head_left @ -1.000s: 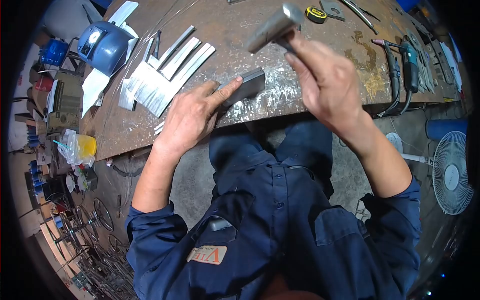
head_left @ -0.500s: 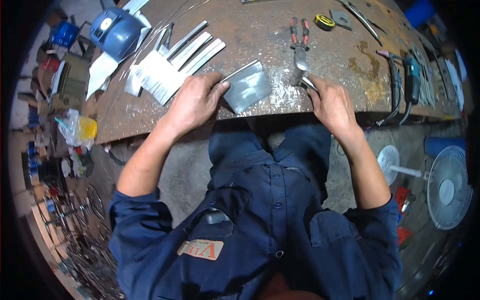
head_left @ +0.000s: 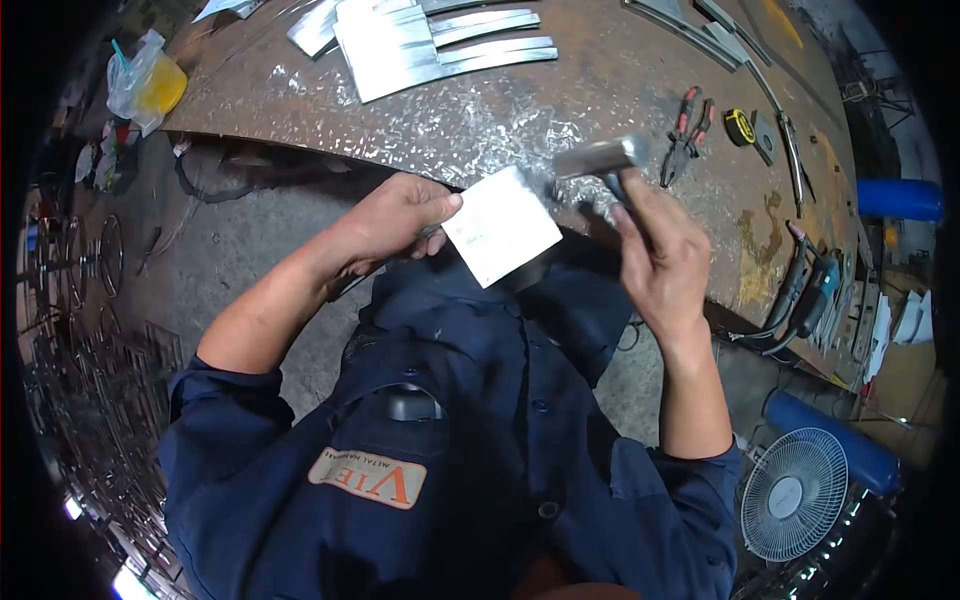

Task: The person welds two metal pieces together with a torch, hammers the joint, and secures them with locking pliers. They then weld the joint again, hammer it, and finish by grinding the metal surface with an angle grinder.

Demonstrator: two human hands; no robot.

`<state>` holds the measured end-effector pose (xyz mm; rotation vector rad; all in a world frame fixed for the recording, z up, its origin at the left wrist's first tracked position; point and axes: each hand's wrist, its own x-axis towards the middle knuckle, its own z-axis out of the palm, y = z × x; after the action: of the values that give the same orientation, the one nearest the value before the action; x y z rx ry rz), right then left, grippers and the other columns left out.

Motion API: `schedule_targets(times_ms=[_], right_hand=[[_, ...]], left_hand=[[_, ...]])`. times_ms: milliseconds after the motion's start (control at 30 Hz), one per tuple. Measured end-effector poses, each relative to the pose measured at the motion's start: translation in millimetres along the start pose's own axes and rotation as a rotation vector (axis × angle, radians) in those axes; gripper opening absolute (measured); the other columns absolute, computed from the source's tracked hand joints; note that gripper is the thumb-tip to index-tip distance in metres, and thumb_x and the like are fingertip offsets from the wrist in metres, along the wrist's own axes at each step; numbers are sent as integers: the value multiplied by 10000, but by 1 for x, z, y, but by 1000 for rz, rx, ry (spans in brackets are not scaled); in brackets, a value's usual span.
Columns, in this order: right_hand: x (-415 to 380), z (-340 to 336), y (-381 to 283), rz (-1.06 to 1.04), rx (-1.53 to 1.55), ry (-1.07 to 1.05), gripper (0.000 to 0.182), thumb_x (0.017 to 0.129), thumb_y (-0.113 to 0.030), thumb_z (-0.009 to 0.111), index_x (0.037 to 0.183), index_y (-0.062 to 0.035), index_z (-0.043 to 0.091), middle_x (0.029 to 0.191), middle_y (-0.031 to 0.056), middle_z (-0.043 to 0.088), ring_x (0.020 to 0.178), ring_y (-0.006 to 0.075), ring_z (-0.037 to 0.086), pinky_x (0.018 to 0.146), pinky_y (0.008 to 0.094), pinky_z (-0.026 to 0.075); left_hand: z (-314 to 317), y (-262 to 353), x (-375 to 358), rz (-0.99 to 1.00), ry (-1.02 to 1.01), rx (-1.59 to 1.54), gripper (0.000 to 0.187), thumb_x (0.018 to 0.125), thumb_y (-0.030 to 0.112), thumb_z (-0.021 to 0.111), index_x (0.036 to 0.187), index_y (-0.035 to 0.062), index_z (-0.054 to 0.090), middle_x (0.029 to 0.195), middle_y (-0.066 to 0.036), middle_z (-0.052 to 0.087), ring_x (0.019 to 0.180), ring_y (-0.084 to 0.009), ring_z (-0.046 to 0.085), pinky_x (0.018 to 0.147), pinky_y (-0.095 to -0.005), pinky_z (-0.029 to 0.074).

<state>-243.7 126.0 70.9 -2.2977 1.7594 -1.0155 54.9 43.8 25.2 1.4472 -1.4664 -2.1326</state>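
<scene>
Pinched at its left corner between thumb and fingers of my left hand [head_left: 400,215], a square, pale metal plate [head_left: 503,230] is held at the front edge of the workbench [head_left: 300,115]. Most of the plate juts out over my lap, tilted, its far corner by the bench edge. My right hand [head_left: 665,245] is closed around a hammer [head_left: 603,157], with the steel head up above the bench, just right of the plate and apart from it. The hammer's handle is mostly hidden by my fingers.
Metal plates [head_left: 390,55] and several strips [head_left: 500,50] lie at the back left. To the right are red-handled pliers [head_left: 688,135], a yellow tape measure [head_left: 740,127] and an angle grinder [head_left: 818,290]. A bagged yellow drink [head_left: 160,90] hangs left; a fan [head_left: 790,500] stands lower right.
The plate has come off the benchtop toward me and turned, now jutting past the edge. My right hand has lifted the hammer. The whole view has shifted, so bench items appear elsewhere.
</scene>
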Motion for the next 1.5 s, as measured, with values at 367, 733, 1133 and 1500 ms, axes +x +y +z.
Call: schedule_targets(times_ms=[367,733,1133,1500], right_hand=[[33,18,-22,-40,-102,-59,415,915,-28,747,1323,-100,730,783,129,639,669,315,652,613,414,516],[23,30,-9,-43,-94,6,597,852,-4,686,1411,-215,701,726,64,586,543,257,622,512,392,521],[18,36,-12,-33,-24,25,505,900,-31,635,1373,-185,724,739,134,630,575,305,674,518,433,543],[9,7,97,-6,-522,193,310,917,-214,776,1219,-147,793,1080,108,722,883,317,687,771,437,560]], left_hand=[[-6,0,2,-31,-73,18,397,1112,374,588,928,38,691,632,-14,602,501,-70,501,456,-235,372],[-9,-4,3,-7,-101,14,413,1117,385,575,918,37,673,641,-19,577,497,-72,476,457,-240,367],[-7,-2,1,-57,-76,-17,401,1100,405,605,965,38,692,665,-21,605,522,-65,524,469,-217,388],[18,7,-2,12,77,-372,324,1137,263,515,1050,-20,648,784,-55,609,592,-99,522,490,-254,407]])
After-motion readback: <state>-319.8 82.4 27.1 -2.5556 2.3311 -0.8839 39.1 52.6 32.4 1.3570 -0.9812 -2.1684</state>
